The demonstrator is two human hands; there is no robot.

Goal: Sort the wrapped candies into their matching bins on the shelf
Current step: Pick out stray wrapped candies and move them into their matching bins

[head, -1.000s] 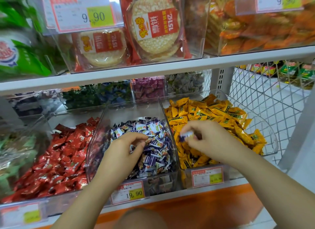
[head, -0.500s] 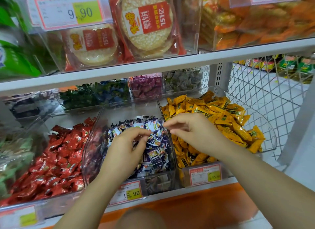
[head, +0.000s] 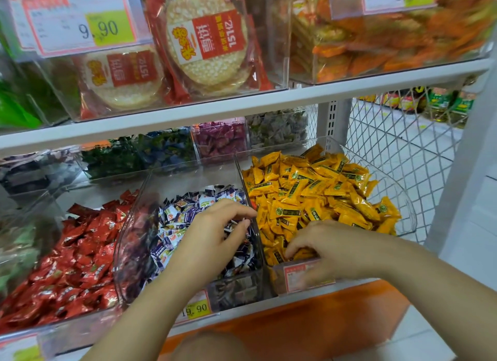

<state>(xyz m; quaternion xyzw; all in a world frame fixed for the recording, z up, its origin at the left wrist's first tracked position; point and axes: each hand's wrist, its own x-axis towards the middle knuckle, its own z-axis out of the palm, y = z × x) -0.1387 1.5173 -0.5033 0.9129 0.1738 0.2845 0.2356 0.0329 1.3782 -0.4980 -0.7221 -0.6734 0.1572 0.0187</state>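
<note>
The right hand is lowered into the near end of the yellow bin, at about 4 o'clock in the view, with its fingers curled down among the yellow candies; whether a candy is pinched between them cannot be told, since the fingertips are buried in the wrappers. The left hand, near 6 o'clock, is held over the middle bin, with its fingers spread loosely and its thumb apart, and nothing is seen gripped in it; the fingertips are placed just above the blue-and-white candies, close to the clear wall shared with the yellow bin. The two hands are kept near each other, on either side of that wall. At 9 o'clock from the left hand, red candies are piled in a third bin. A price tag marked 19.90 is fixed at the front of the middle bin, partly covered by the left forearm, and a blurred tag is seen under the right hand. Behind the bins, toward 12 o'clock, smaller boxes of green, blue, purple and grey sweets are lined up under the upper shelf, on which rice cakes in clear wrappers are stacked. A wire mesh panel is seen at 2 o'clock.
</note>
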